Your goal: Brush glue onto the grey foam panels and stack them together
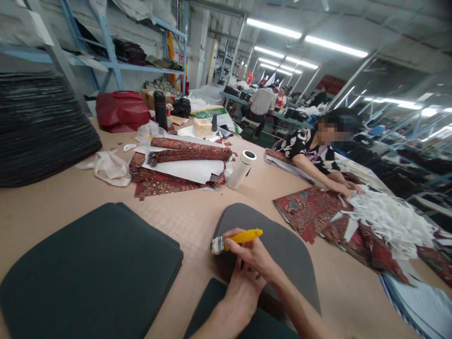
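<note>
My right hand (249,252) is closed round a paintbrush (243,236) with a yellow handle. Its whitish, caked bristles point left, at the left edge of a grey rounded panel (282,245). Below and partly behind it, my left hand (243,287) rests at the panel's near part. Most of the left fingers are hidden, so whether they grip the panel is unclear. Under my left forearm lies a dark green panel (208,306). A stack of similar dark green panels (92,268) sits on the table at left.
A tall black stack (38,127) rises at far left. Patterned red fabric pieces (176,165) and a white flask (242,170) stand beyond the panels. Across the table (197,216), a co-worker (310,150) handles patterned fabric (307,209) beside a heap of white strips (391,219).
</note>
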A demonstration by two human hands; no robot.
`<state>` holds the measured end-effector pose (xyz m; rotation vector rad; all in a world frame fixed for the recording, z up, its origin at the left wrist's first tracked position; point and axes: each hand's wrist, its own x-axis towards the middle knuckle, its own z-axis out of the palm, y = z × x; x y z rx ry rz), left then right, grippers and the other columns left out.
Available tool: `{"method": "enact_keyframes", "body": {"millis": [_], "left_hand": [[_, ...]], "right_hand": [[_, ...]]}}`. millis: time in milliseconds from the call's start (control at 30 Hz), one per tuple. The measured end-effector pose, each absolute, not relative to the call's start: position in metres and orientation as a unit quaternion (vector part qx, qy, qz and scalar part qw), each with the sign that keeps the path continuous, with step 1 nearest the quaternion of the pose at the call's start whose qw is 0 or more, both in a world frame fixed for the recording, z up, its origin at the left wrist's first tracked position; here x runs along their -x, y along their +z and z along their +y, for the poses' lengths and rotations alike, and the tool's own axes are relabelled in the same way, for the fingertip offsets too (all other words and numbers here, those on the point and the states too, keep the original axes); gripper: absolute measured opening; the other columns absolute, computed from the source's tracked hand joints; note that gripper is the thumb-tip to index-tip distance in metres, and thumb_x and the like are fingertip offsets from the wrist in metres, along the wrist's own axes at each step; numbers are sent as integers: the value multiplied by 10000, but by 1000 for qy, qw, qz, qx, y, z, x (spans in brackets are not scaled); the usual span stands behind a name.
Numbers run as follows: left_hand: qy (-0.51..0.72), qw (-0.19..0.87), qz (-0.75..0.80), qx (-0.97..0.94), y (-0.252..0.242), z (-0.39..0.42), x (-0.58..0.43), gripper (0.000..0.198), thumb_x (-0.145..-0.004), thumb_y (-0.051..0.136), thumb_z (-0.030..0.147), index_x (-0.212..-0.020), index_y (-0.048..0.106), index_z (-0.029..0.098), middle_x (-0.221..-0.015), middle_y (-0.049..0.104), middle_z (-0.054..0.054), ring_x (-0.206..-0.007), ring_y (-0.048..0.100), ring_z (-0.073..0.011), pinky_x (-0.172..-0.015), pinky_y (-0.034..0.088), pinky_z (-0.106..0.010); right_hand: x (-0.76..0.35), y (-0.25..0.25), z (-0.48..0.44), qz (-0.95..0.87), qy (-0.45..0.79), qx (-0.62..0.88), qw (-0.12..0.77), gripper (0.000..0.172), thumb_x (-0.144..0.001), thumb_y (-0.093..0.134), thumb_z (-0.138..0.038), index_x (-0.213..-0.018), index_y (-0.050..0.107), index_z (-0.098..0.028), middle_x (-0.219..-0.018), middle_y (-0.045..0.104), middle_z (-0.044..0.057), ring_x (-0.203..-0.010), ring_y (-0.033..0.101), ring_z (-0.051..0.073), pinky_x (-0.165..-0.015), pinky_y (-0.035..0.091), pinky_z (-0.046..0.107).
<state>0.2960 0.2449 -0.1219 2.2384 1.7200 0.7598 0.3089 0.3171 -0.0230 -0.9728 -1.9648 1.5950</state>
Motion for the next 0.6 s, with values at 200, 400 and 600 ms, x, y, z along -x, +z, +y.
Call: {"method": "enact_keyframes", "body": {"millis": [200, 400, 600], "left_hand": [[230, 160, 551, -787, -91, 236, -274, 333, -950, 335, 265, -1244, 492, 265, -1402, 432, -29, -1346, 273, -295, -1078, 287, -550], [216, 168, 553, -787, -84, 240, -274, 336, -932, 369, 272, -1245, 489, 246, -1386, 452, -63, -1300, 357, -320, -1042, 354, -559], [203, 112, 529, -816, -90, 243, -269, 323, -912, 389, 268, -1217, 494, 244, -1376, 460, -76, -1270, 380, -373, -953, 436, -595]], "right_hand": [[-298, -16, 364, -684, 525, 386, 328, 314, -695, 653, -462, -833, 645, -180, -775, 645, 27, -710, 581, 157, -694, 479, 284], [-302, -14, 349, -709, 573, 347, 220, 225, -730, 633, -399, -812, 663, -191, -762, 657, 17, -698, 587, 146, -675, 480, 269], [-287, -26, 399, -722, 515, 360, 289, 269, -717, 617, -433, -769, 635, -170, -714, 628, 13, -663, 561, 141, -646, 459, 263]]}}
